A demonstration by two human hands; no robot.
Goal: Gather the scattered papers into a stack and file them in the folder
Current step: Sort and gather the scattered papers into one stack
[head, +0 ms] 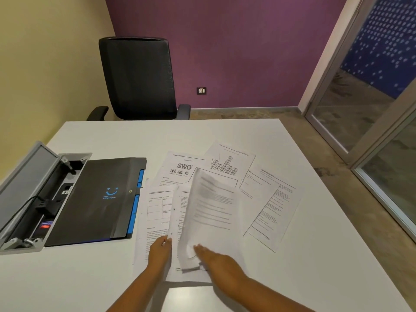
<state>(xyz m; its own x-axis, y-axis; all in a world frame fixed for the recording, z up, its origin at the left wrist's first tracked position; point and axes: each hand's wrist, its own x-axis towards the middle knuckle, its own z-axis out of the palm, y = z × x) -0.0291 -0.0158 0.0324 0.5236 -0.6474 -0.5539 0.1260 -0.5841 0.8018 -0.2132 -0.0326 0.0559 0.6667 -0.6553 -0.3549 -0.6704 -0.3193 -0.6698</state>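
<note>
Several printed white papers [265, 199] lie fanned out and overlapping on the white table [292, 278]. A black folder [99, 199] with blue tabs and a blue smile logo lies closed to their left. My left hand [159, 251] pinches the left edge of a sheet [177, 221] lifted at the front of the pile. My right hand [216, 262] has its fingers spread flat on the lower part of a blurred, raised sheet [211, 210]; whether it grips that sheet is unclear.
An open grey cable box [29, 199] with plugs and a wire is set in the table at the left, touching the folder. A black office chair [139, 79] stands behind the far edge. A glass door [364, 104] is at the right.
</note>
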